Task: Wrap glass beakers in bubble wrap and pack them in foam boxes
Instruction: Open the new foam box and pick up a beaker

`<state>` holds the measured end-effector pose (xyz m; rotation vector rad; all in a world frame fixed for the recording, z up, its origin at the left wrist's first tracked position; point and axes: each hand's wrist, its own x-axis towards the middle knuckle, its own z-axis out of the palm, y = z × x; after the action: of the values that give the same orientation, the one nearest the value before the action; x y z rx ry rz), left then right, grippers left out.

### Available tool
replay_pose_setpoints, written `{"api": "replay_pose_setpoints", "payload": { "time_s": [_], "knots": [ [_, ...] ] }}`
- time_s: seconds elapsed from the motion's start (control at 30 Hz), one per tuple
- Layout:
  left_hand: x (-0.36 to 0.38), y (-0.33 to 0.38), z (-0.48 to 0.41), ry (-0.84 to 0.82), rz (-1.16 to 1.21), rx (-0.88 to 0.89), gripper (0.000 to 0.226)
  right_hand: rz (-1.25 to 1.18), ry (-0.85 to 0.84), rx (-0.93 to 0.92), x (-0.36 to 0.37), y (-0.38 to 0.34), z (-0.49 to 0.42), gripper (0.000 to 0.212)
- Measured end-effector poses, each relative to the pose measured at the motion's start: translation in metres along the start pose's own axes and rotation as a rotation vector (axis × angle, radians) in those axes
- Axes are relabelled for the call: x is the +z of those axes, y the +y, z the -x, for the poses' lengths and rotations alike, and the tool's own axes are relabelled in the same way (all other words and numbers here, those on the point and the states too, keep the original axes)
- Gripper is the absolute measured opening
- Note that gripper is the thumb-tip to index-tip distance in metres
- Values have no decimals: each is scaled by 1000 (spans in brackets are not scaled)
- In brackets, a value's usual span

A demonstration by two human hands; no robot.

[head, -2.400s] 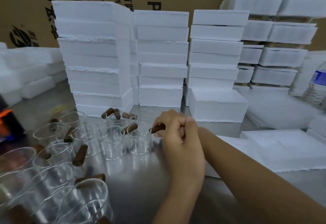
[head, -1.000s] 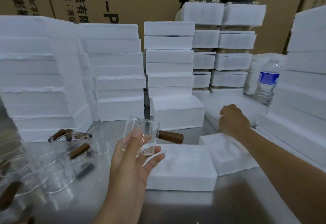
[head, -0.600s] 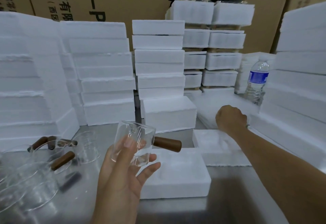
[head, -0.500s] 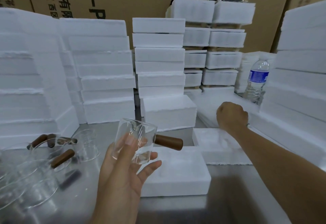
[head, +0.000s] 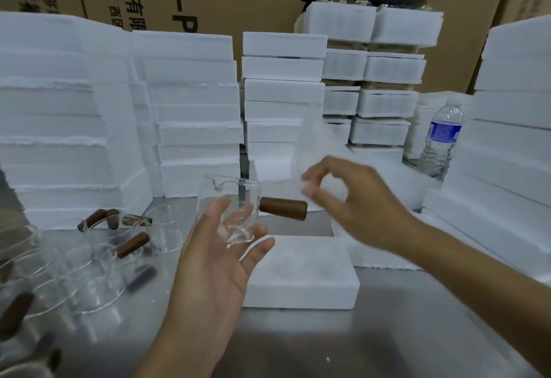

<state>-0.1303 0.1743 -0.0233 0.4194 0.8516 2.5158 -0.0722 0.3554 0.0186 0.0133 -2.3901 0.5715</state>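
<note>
My left hand (head: 212,264) is in the middle of the frame, palm up. It holds a small clear glass beaker with a stubby brown wooden handle (head: 235,216) between thumb and fingers, up off the tabletop. The handle sticks out to the right.

My right hand (head: 357,201) is just to the right of it. Its thumb and a finger are pinched together on a thin, see-through white sheet of bubble wrap (head: 316,142), which flaps up above the hand (it is blurry, so I can't make out the bubbles). The sheet is near the beaker, but I can't tell if they touch.

Just below the beaker, an open white foam box (head: 301,276) lies on the shiny grey metal tabletop (head: 387,333). More glass beakers with brown handles (head: 98,264) are bunched at the lower left.

I think the job right now is to get the sheet round the glass. To do it well, I should lay the sheet flat on the side of the beaker and pin its edge with my left thumb. Then I can roll the beaker so the wrap goes all the way round. The handle pokes out, so it needs wrap tucked over it too. I must not squeeze hard, because the glass looks thin and slippery. Working low over the foam box would make any slip a short drop.
</note>
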Motion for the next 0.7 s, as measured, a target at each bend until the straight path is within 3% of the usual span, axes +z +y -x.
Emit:
{"api": "replay_pose_setpoints", "payload": {
  "time_s": [0.13, 0.27, 0.33, 0.4, 0.47, 0.57, 0.7],
  "knots": [
    [-3, 10, 1, -168, 105, -58, 73, 73, -246, -19, 30, -36, 44, 8],
    [-3, 10, 3, -195, 100, -80, 68, 138, -395, -66, 61, -53, 65, 17],
    [-3, 8, 4, -171, 77, -85, 61, 155, -389, -165, 68, -52, 69, 23],
    [-3, 7, 4, -145, 54, -77, 54, 55, -375, -148, 67, -47, 73, 33],
    [-5, 7, 2, -137, 36, -67, 53, -44, -286, -17, 59, -36, 76, 35],
    [-7, 6, 1, -104, -17, -57, 50, -204, -15, 216, 44, -16, 77, 11],
    [-8, -3, 0, -65, -184, -64, 24, -539, 185, 339, 29, 2, 76, 16]
  ]
}}
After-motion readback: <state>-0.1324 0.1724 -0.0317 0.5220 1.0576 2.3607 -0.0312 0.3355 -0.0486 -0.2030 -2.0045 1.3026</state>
